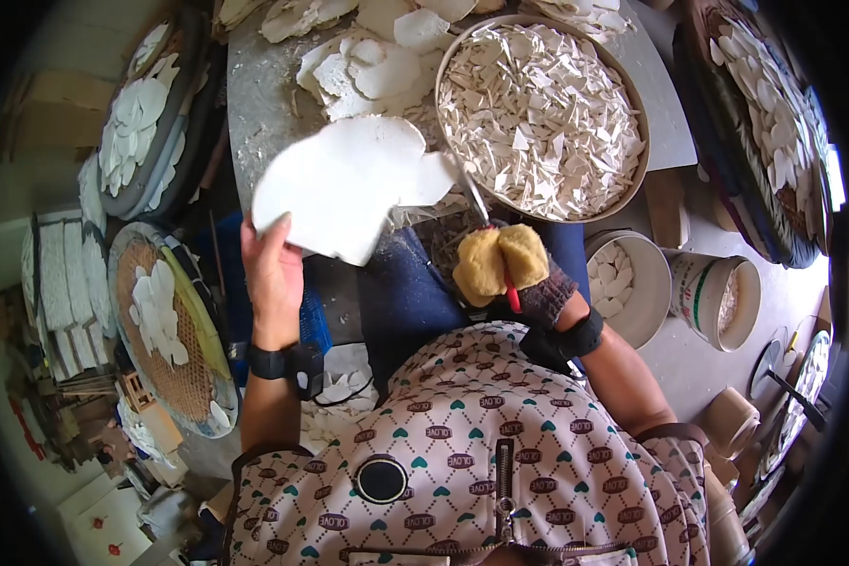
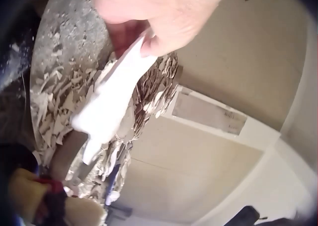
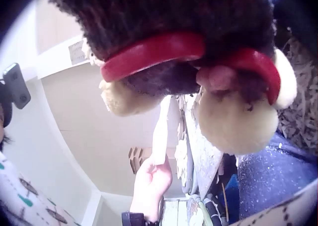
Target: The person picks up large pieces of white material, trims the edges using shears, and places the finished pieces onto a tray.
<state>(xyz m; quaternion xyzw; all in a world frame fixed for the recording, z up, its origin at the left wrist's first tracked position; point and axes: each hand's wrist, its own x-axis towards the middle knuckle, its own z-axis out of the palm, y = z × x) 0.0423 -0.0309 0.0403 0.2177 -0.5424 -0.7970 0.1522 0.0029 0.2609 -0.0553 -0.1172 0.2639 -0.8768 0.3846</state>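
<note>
My bare left hand (image 1: 274, 269) pinches the near left edge of a broad, thin white sheet (image 1: 335, 184), thumb on top. The sheet has an uneven outline and stretches right toward the scissors; the left wrist view shows the sheet (image 2: 107, 101) nearly edge-on. My right hand (image 1: 549, 291), in a dark knitted glove, grips scissors (image 1: 476, 198) with red handles (image 3: 154, 52) wrapped in yellow padding (image 1: 500, 262). The blades point away from me, beside the sheet's right end and close to the rim of a round tray (image 1: 645, 141) full of white chips.
A pile of white sheets (image 1: 368, 75) lies on the grey table (image 1: 255, 113) beyond my hands. Buckets (image 1: 656, 297) holding white pieces stand on the right. Round woven trays (image 1: 193, 377) with more sheets lean on both sides.
</note>
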